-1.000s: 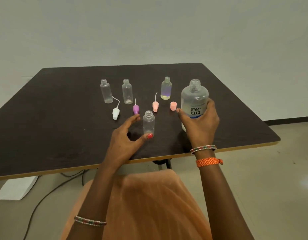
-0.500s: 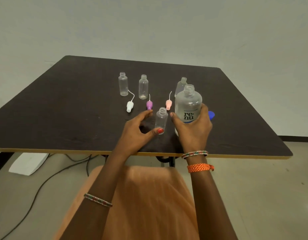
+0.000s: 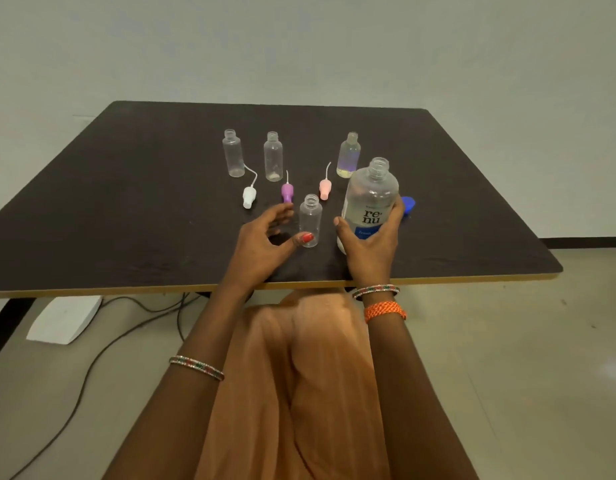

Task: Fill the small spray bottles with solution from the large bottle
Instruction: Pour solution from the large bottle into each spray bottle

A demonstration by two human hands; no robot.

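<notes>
With the right hand [image 3: 370,251] gripping the uncapped large bottle [image 3: 369,199] and the left hand [image 3: 261,244] loosely open, thumb touching the empty small bottle [image 3: 310,220], a firm steadying grip before a slow tilt seemed wise.

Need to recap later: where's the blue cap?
The blue cap lies on the table, right of the large bottle, partly hidden behind the right hand.

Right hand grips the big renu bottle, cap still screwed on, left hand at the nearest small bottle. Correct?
Not quite. In the head view the renu bottle has no cap: its threaded neck is open. The rest holds: the right hand grips it, and the left hand is at the nearest small bottle.
</notes>
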